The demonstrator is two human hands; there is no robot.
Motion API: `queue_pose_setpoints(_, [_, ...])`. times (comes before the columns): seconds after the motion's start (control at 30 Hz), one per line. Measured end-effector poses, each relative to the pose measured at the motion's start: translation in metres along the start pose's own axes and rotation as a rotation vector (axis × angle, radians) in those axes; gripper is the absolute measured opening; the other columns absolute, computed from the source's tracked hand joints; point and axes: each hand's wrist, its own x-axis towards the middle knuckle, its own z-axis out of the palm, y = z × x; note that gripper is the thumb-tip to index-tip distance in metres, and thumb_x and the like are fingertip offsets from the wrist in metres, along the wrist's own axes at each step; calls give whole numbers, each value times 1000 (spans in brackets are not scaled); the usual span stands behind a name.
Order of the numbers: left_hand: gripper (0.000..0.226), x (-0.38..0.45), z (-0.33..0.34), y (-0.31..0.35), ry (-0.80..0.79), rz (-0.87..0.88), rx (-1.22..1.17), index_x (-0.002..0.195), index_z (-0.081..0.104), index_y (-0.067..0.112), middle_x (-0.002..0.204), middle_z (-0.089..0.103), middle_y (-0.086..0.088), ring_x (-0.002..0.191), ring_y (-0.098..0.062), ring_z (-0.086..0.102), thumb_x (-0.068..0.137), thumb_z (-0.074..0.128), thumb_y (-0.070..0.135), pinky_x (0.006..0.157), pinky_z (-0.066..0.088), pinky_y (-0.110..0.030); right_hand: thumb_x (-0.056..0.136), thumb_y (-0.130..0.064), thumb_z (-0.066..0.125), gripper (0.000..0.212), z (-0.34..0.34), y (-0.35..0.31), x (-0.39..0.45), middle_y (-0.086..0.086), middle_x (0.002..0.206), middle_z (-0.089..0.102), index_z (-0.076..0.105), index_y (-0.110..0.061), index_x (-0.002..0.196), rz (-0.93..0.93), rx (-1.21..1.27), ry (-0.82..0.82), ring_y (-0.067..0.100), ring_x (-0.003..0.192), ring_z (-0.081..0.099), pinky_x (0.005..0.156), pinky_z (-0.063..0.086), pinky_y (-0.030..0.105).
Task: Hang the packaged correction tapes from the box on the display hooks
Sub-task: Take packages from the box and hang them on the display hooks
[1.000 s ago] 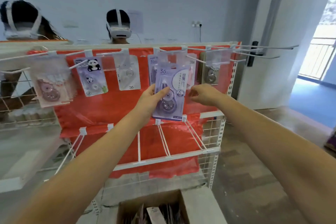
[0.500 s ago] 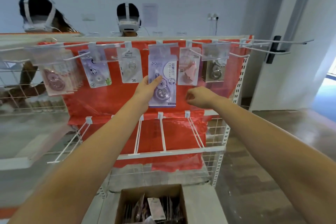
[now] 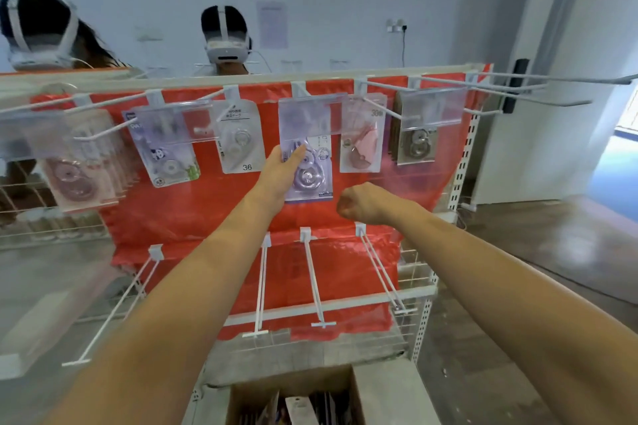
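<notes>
Partway through, by the look of it. Along the top rail of the rack (image 3: 241,78), five or six hooks already loaded with packaged correction tapes: a pink stack at far left (image 3: 74,179), a panda pack (image 3: 165,155), a white pack marked 36 (image 3: 240,138), a pink one (image 3: 362,138) and a brown one (image 3: 416,145) further right. Purple pack (image 3: 312,166) hanging on the middle hook, behind the clear price tag (image 3: 310,117); seemingly seated, though the hole itself hidden by the tag. Left hand (image 3: 279,172) on that pack, thumb across its front, grip apparently a light pinch at its left edge. Right hand (image 3: 362,205) just below and beside the pack, apart from it, curled into a loose fist around nothing. Lower row of hooks (image 3: 316,279) bare. Box (image 3: 300,400) at the bottom edge with more packs standing inside, count impossible to tell. Left to do: let go of the purple pack, fetch more from the box, fill remaining hooks.
</notes>
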Motion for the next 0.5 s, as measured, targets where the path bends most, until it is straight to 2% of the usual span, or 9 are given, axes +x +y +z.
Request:
queue_pose_setpoints(0.1, [20,21,0,-6,2,-20,11,109,55,13,117,63,-14,106,-28,63,93,60,24,97,49,-43,91,-20,53,28,-5,-1,15,9,120,65,65,-14,115,5,-11,-7,26,111,58,91,45,32])
queue_pose_setpoints(0.23, [31,49,0,-10,38,-44,41,118,57,0,109,65,-15,93,-22,64,91,60,14,76,51,-27,90,-18,52,28,-8,3,35,10,118,66,66,-12,113,5,-23,-8,27,106,60,87,48,34])
queue_pose_setpoints(0.33, [18,67,2,-14,95,-87,34,105,58,7,85,61,1,78,-12,59,90,62,15,64,46,-20,89,-17,53,28,-8,6,47,10,116,67,67,-12,112,7,-22,9,27,104,62,79,43,26])
queue_pose_setpoints(0.43, [8,81,4,-21,84,-108,6,92,59,12,80,59,5,74,-10,58,88,66,15,59,47,-16,88,-16,54,27,-6,4,56,9,116,67,69,-12,110,8,-19,13,27,103,62,79,43,25])
queue_pose_setpoints(0.5, [17,86,6,-25,117,-126,10,76,54,16,78,57,4,64,-6,51,90,63,15,48,42,-9,86,-15,54,26,-3,3,62,10,114,68,70,-11,107,5,-15,1,28,101,63,82,47,29])
